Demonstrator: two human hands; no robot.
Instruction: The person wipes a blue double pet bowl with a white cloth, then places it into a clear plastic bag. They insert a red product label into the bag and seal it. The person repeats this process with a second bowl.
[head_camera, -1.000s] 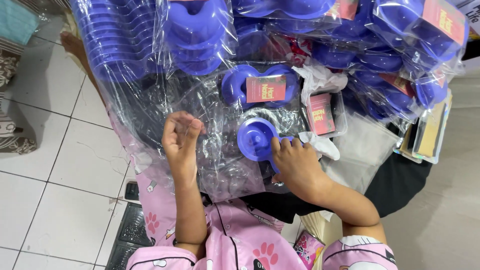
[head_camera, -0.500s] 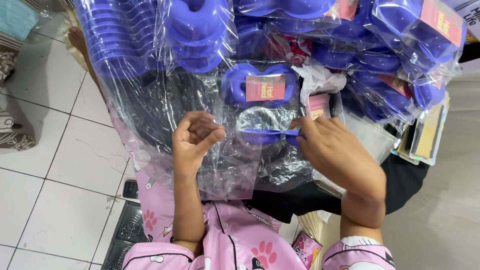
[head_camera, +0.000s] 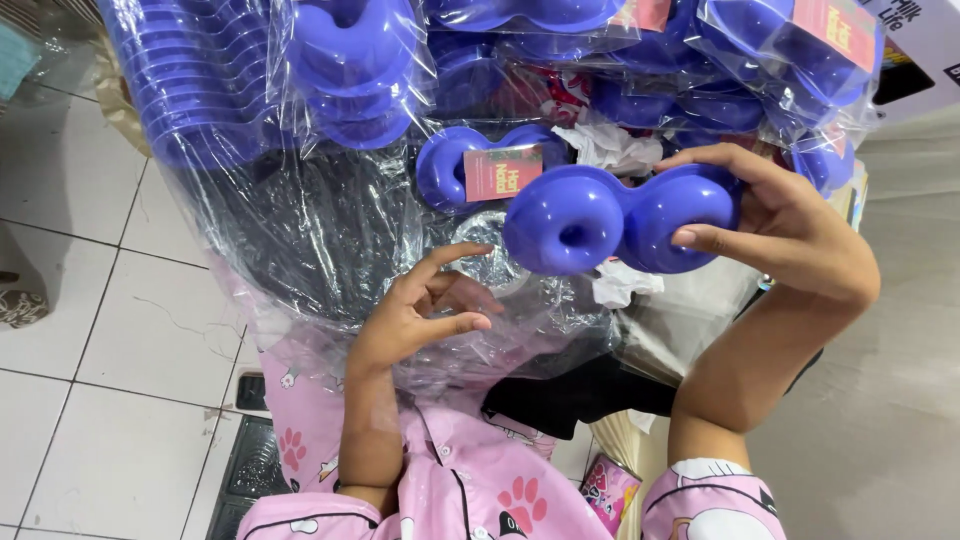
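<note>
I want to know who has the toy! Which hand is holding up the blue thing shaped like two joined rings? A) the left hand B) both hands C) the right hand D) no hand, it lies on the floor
C: the right hand has the blue double-ring piece in its grip, lifted above the clear plastic bag, while the left hand is apart from it, fingers half curled and holding nothing.
</note>
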